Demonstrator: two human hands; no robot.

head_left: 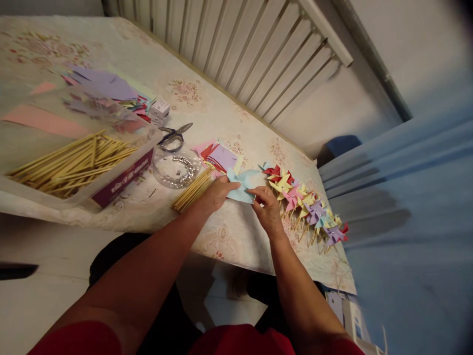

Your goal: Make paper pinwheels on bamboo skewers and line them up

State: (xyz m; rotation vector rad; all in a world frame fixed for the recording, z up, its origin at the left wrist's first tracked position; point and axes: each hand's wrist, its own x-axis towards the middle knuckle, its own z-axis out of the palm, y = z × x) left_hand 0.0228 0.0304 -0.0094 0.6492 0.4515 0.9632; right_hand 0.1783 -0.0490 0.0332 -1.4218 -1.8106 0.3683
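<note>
A light blue cut paper piece lies on the table between my two hands. My left hand pinches its left edge with thumb and fingers. My right hand pinches a corner at its right side. A short bundle of wooden sticks lies just left of my left hand. To the right of my right hand, several finished paper pinwheels on sticks lie in a row: red, yellow, pink, purple.
A clear round lid with small pins and scissors sit behind the sticks. A stack of cut coloured papers lies nearby. A plastic tray of long sticks fills the left. A white railing borders the table.
</note>
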